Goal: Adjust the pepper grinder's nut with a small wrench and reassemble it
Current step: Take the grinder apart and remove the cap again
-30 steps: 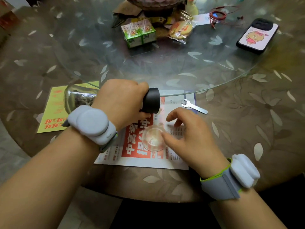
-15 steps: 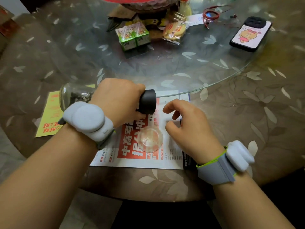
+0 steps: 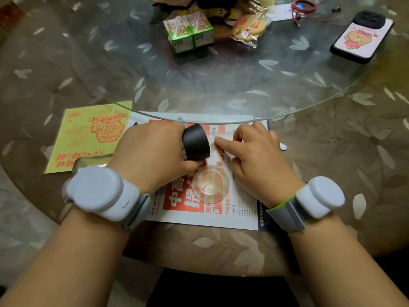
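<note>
My left hand (image 3: 152, 151) grips the pepper grinder on its side; its black head (image 3: 195, 141) points right and the glass body (image 3: 88, 161) shows only behind my wrist. My right hand (image 3: 256, 156) rests on the printed sheet (image 3: 243, 209), fingers spread, with the index fingertip touching the paper just beside the black head's mouth. A small pale bit lies at that fingertip; I cannot tell what it is. The grinder's clear round cap (image 3: 210, 185) lies on the sheet between my hands. Only the tip of the small wrench (image 3: 283, 147) shows past my right hand.
A yellow leaflet (image 3: 88, 134) lies to the left. The glass turntable's rim (image 3: 287, 111) overhangs just beyond my hands. On it stand two green drink cartons (image 3: 189, 34), a wrapped snack (image 3: 250, 27), a red cord (image 3: 302, 6) and a phone (image 3: 360, 37).
My right hand has moved left toward the black head and stretched out its index finger, now covering most of the wrench. The left hand still holds the grinder, shifted slightly right.
</note>
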Demonstrator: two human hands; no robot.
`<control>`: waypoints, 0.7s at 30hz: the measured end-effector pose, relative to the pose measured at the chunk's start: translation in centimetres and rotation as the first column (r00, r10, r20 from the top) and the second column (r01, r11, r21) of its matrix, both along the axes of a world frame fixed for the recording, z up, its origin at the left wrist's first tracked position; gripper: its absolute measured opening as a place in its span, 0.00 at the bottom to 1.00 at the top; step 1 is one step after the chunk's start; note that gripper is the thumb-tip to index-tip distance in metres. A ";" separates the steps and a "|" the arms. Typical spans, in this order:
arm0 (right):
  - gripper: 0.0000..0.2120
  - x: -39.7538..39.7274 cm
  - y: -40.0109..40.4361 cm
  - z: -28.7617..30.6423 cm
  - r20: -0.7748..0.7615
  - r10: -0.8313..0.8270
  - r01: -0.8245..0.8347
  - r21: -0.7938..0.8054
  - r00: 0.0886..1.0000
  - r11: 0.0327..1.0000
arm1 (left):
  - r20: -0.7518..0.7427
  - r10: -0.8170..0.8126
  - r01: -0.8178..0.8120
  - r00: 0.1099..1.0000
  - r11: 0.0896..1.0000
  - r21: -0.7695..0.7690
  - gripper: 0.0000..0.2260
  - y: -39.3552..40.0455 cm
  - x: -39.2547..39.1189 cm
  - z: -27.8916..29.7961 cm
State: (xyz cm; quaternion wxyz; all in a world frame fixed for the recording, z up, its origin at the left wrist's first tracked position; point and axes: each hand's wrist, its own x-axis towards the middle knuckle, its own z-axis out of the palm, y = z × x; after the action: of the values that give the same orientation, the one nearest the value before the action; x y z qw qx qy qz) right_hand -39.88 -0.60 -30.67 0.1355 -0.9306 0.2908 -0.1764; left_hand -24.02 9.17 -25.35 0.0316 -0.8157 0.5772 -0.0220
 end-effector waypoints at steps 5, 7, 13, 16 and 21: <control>0.23 0.0 -0.2 -0.1 -0.001 0.017 -0.017 -0.046 1.000 0.999 | -0.029 0.008 -0.008 1.000 1.000 0.003 0.20 -0.2 0.2 0.2; 0.23 -0.2 -0.2 0.0 -0.011 0.024 -0.024 -0.037 1.000 0.999 | -0.045 0.011 -0.010 0.999 1.000 0.013 0.19 -0.1 0.1 0.3; 0.24 0.0 -0.2 -0.1 0.004 0.012 -0.012 0.016 1.000 1.000 | -0.059 0.029 -0.029 0.998 1.000 0.009 0.19 -0.1 0.3 0.0; 0.24 0.1 -0.2 -0.2 0.013 0.013 -0.013 0.009 1.000 1.000 | -0.063 0.033 -0.032 0.997 0.999 0.018 0.20 -0.1 0.4 0.0; 0.24 0.2 -0.2 -0.3 0.012 0.019 -0.019 0.004 1.000 1.000 | -0.074 0.042 -0.040 0.996 0.999 0.022 0.20 -0.1 0.4 -0.1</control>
State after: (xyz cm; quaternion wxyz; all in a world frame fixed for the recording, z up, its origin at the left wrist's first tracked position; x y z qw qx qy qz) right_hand -39.70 -0.82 -30.95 0.1408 -0.9319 0.2814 -0.1802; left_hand -23.59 9.09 -25.45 0.0189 -0.8272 0.5614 0.0150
